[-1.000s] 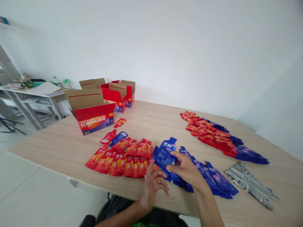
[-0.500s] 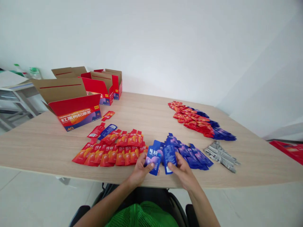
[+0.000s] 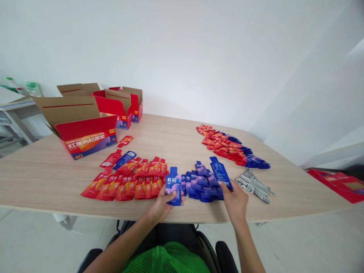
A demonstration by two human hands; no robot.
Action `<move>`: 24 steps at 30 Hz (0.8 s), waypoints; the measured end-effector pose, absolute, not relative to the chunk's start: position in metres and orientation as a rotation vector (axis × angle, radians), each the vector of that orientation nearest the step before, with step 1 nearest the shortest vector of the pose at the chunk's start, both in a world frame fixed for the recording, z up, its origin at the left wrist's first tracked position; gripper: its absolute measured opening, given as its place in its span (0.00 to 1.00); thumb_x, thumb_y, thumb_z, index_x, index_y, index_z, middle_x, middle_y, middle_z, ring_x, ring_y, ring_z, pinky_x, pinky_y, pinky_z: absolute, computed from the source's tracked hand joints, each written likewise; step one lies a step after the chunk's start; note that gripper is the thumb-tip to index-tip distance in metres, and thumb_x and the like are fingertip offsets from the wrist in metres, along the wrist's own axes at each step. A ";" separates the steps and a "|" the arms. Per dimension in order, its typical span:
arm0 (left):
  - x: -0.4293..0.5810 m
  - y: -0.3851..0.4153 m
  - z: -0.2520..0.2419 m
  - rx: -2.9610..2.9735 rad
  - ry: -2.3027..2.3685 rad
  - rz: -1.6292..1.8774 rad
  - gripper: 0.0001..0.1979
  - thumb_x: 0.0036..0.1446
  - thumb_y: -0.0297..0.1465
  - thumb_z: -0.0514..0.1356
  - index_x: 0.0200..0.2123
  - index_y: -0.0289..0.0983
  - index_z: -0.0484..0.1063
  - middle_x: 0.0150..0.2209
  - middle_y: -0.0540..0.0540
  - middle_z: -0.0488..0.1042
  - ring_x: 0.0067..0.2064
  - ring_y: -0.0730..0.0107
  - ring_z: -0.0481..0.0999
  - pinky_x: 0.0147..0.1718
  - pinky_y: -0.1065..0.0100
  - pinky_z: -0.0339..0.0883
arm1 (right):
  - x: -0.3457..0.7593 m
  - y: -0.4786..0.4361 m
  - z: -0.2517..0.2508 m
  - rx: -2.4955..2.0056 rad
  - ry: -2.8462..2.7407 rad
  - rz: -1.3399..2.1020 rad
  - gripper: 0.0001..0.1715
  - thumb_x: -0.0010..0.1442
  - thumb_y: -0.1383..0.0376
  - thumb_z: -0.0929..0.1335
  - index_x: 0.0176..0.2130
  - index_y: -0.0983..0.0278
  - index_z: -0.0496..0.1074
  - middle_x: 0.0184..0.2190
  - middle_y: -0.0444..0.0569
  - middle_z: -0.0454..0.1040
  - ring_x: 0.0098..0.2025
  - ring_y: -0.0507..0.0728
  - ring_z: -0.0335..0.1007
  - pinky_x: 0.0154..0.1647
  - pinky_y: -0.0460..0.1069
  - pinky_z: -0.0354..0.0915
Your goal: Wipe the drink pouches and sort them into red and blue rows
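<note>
My left hand [image 3: 165, 203] is closed on the lower part of a blue pouch [image 3: 173, 185], its printed front facing me and its spout end up. My right hand [image 3: 235, 201] grips the bottom of a second blue pouch [image 3: 220, 172], tilted with its text side toward me. That pouch is above the right part of a pile of blue pouches [image 3: 200, 184] on the table. Left of my left hand, overlapping red pouches [image 3: 125, 185] lie in rows. A pair of striped grey gloves [image 3: 254, 184] lies just right of my right hand.
Open red cartons [image 3: 88, 138] stand at the back left of the wooden table [image 3: 167, 132]. A loose red pouch [image 3: 125, 141] and a blue pouch [image 3: 124, 159] lie in front of them. A stacked heap of red and blue pouches [image 3: 227, 146] is at the back right, and a red box [image 3: 335, 184] is far right.
My right hand has moved right and away from the left, its pouch swinging to a tilt with the spout end up. My left hand has shifted slightly left in view, still holding its pouch.
</note>
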State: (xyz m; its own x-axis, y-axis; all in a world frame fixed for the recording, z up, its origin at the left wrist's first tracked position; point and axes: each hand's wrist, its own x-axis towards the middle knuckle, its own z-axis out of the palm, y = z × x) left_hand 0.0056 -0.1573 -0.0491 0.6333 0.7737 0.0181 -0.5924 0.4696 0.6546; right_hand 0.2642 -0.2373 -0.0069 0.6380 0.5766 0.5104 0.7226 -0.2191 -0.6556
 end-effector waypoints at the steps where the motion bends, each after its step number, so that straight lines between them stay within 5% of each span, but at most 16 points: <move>1: 0.005 -0.157 -0.049 0.653 0.311 0.850 0.15 0.51 0.34 0.72 0.37 0.34 0.73 0.35 0.44 0.79 0.34 0.64 0.80 0.33 0.65 0.75 | 0.276 -0.240 -0.007 -1.987 -1.024 -0.309 0.31 0.61 0.43 0.66 0.42 0.65 0.80 0.32 0.57 0.81 0.34 0.65 0.76 0.38 0.55 0.68; 9: 0.006 -0.155 -0.050 0.594 0.319 0.812 0.17 0.49 0.33 0.73 0.40 0.33 0.75 0.35 0.44 0.78 0.35 0.67 0.78 0.39 0.66 0.73 | 0.316 -0.250 -0.036 -2.183 -1.389 -0.854 0.22 0.66 0.64 0.60 0.47 0.66 0.80 0.43 0.61 0.79 0.42 0.65 0.72 0.43 0.56 0.60; 14: 0.007 -0.156 -0.049 0.577 0.359 0.761 0.21 0.54 0.46 0.69 0.35 0.31 0.75 0.33 0.44 0.76 0.31 0.71 0.75 0.34 0.68 0.72 | 0.313 -0.251 -0.052 -2.264 -1.602 -0.861 0.27 0.60 0.73 0.60 0.54 0.65 0.76 0.45 0.61 0.77 0.45 0.66 0.68 0.47 0.58 0.62; 19: 0.010 -0.157 -0.050 0.651 0.364 0.727 0.31 0.55 0.58 0.62 0.32 0.32 0.73 0.29 0.43 0.76 0.26 0.70 0.73 0.28 0.68 0.70 | 0.311 -0.254 -0.057 -2.307 -1.684 -0.696 0.26 0.66 0.67 0.58 0.58 0.64 0.73 0.52 0.61 0.75 0.52 0.68 0.67 0.50 0.61 0.61; 24: 0.012 -0.161 -0.051 0.733 0.404 0.753 0.33 0.55 0.60 0.59 0.30 0.32 0.73 0.27 0.42 0.76 0.23 0.68 0.74 0.25 0.67 0.70 | 0.303 -0.253 -0.047 -2.185 -1.571 -0.414 0.30 0.69 0.53 0.56 0.50 0.64 0.78 0.51 0.61 0.76 0.54 0.70 0.67 0.53 0.67 0.60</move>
